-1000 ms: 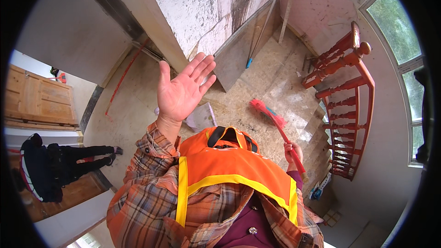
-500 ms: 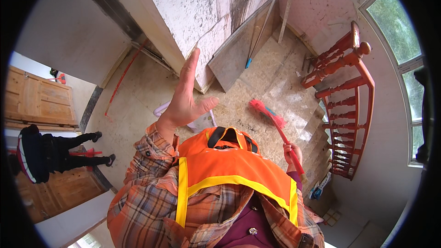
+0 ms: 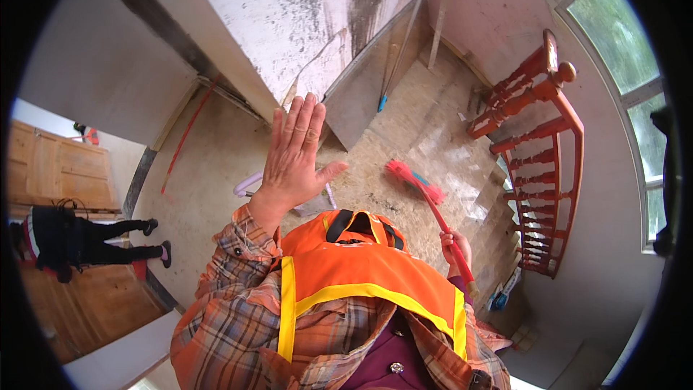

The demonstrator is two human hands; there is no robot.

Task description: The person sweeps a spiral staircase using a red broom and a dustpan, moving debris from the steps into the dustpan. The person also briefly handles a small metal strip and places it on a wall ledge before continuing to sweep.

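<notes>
My left hand (image 3: 294, 155) is raised in front of me, its back toward the camera. The fingers are stretched out with the thumb apart, and nothing is in it. Low at my right side, my right hand (image 3: 455, 247) is closed round the red handle of a broom (image 3: 433, 206). The broom's red bristles (image 3: 416, 182) point away from me, over the floor. Behind my left wrist, a dustpan (image 3: 315, 206) with a pale purple handle is partly hidden by the hand and my orange apron (image 3: 368, 267).
A red wooden railing (image 3: 556, 166) stands at the right, beside steps. Ahead, a grey board (image 3: 379, 76) and a blue-ended pole (image 3: 404, 36) lean against the stained wall (image 3: 289, 7). At the left, a person in dark clothes (image 3: 79, 238) stands near wooden doors (image 3: 65, 162).
My left hand has turned from edge-on to showing its back, fingers spread slightly. The broom stays in my right hand. The person at the left has turned or bent.
</notes>
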